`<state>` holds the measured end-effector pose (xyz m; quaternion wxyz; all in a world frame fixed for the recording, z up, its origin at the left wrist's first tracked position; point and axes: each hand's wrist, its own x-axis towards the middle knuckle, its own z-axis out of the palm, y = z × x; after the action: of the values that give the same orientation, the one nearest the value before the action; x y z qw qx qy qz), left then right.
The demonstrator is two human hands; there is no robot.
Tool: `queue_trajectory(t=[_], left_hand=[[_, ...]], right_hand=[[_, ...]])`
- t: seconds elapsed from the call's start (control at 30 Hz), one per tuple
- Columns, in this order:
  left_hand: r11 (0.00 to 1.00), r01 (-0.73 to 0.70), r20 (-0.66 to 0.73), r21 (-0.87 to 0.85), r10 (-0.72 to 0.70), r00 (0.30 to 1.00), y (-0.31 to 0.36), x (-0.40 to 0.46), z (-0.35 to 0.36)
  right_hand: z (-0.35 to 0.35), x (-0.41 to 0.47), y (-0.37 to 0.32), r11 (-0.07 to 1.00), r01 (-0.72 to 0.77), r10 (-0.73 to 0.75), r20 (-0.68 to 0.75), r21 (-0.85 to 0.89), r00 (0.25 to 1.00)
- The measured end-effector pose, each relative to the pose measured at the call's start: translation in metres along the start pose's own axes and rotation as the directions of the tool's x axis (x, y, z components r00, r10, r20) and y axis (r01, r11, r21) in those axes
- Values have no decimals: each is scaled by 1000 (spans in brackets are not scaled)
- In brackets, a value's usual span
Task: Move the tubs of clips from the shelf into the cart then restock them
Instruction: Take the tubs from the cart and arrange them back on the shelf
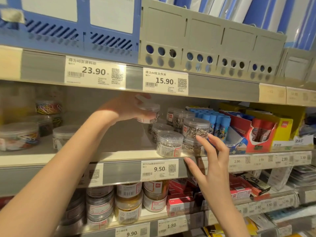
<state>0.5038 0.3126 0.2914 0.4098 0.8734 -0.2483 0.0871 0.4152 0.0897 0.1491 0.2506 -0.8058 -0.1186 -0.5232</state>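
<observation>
Several clear tubs of silver clips stand on the middle shelf (119, 155). My left hand (130, 108) reaches under the upper shelf and grips one clear tub (149, 113), lifted above the shelf floor. The front tub (169, 143) stands at the shelf lip, with a stacked tub (195, 128) right behind it. My right hand (212, 161) is spread open in front of the shelf edge, its fingertips beside the stacked tubs, holding nothing. The cart is not in view.
Tubs of coloured clips (48, 106) stand at the shelf's left. Blue glue sticks (215, 122) and red and yellow boxes (261, 132) crowd the right. Grey file boxes (205, 48) sit on the shelf above, jars (128, 202) below. Price tags line the edges.
</observation>
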Motion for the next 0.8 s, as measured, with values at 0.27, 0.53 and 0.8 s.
queue_trajectory(t=[0.27, 0.53, 0.8], left_hand=[[987, 117, 117, -111, -104, 988, -5, 57, 22], [959, 233, 310, -163, -174, 934, -16, 70, 25], [957, 208, 287, -203, -145, 947, -18, 70, 32]], right_hand=[[5, -3, 5, 1000, 5, -5, -44, -8, 999], [10, -5, 6, 1000, 2, -1, -66, 3, 998], [13, -6, 9, 1000, 6, -5, -76, 15, 997]])
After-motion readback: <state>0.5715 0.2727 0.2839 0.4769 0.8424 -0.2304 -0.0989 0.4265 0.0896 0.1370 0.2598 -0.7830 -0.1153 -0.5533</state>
